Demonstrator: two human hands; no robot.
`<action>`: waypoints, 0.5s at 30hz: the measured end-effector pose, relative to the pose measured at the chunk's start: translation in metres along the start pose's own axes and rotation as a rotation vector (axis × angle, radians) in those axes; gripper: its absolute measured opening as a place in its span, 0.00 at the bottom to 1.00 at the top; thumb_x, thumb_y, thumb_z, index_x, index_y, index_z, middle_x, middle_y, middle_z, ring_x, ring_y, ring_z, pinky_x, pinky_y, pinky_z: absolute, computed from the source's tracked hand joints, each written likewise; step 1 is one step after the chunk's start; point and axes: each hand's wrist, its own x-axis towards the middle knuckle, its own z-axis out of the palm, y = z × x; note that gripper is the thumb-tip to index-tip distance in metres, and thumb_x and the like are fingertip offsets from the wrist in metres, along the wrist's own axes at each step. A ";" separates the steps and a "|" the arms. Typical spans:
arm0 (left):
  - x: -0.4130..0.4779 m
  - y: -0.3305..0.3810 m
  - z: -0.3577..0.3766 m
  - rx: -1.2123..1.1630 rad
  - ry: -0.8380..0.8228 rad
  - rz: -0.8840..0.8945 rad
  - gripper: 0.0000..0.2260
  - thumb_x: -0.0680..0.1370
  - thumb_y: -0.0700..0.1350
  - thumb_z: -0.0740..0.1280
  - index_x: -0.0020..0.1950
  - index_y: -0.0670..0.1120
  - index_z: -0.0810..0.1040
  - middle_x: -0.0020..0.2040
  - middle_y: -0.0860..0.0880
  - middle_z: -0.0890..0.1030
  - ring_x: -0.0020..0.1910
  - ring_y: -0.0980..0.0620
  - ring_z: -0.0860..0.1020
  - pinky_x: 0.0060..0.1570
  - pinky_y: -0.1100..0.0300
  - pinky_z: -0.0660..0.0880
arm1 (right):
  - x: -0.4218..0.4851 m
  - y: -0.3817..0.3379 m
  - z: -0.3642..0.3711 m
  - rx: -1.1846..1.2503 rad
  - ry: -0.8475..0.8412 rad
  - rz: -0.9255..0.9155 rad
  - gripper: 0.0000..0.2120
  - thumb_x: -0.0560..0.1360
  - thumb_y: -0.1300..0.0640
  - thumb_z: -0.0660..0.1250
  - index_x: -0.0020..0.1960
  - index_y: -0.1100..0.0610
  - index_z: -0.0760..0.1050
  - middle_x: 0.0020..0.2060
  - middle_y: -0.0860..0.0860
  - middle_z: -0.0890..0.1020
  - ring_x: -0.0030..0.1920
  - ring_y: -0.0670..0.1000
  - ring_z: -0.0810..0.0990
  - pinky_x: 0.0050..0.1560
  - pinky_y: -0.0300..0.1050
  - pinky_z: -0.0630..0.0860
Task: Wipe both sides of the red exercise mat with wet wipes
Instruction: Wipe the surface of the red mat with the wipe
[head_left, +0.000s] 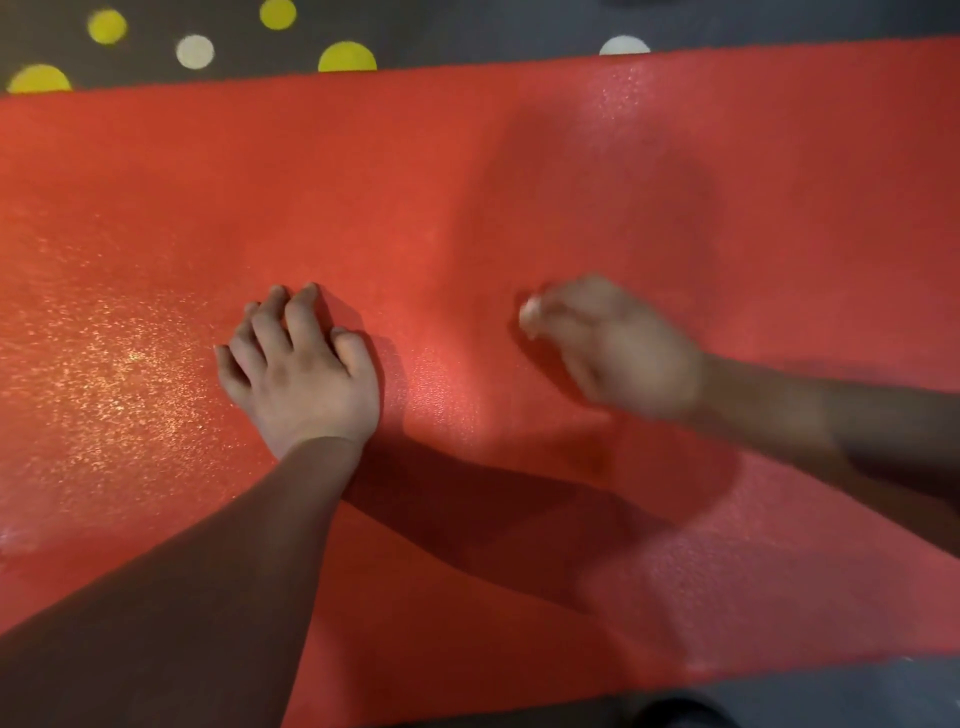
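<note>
text: none readable | labels: none | red mat (467, 182): plain | floor (234, 31): dots only

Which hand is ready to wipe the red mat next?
Right, probably. The right hand pinches a white wad, likely the wet wipe, on the red exercise mat; the left hand rests on it, empty.

Dark floor (467, 31), yellow and white dots (347, 57)
</note>
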 end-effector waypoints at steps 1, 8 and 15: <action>0.000 0.000 0.000 0.001 -0.001 0.003 0.22 0.78 0.51 0.60 0.72 0.50 0.73 0.73 0.46 0.73 0.72 0.39 0.68 0.71 0.36 0.61 | -0.014 -0.020 0.002 0.033 -0.064 -0.093 0.15 0.81 0.61 0.58 0.65 0.62 0.77 0.58 0.59 0.80 0.55 0.62 0.79 0.58 0.56 0.76; -0.001 0.000 0.001 0.014 0.007 0.004 0.22 0.78 0.51 0.60 0.72 0.50 0.73 0.73 0.46 0.73 0.72 0.39 0.68 0.73 0.37 0.60 | -0.007 -0.004 -0.008 0.037 -0.179 -0.458 0.15 0.84 0.58 0.57 0.65 0.60 0.78 0.61 0.55 0.80 0.60 0.57 0.77 0.62 0.50 0.74; -0.001 0.001 0.001 0.021 0.034 0.017 0.22 0.78 0.50 0.61 0.71 0.49 0.74 0.72 0.46 0.74 0.71 0.39 0.69 0.73 0.38 0.61 | 0.097 0.080 -0.009 -0.111 0.231 0.268 0.13 0.82 0.62 0.58 0.58 0.58 0.81 0.49 0.59 0.81 0.48 0.64 0.78 0.54 0.55 0.76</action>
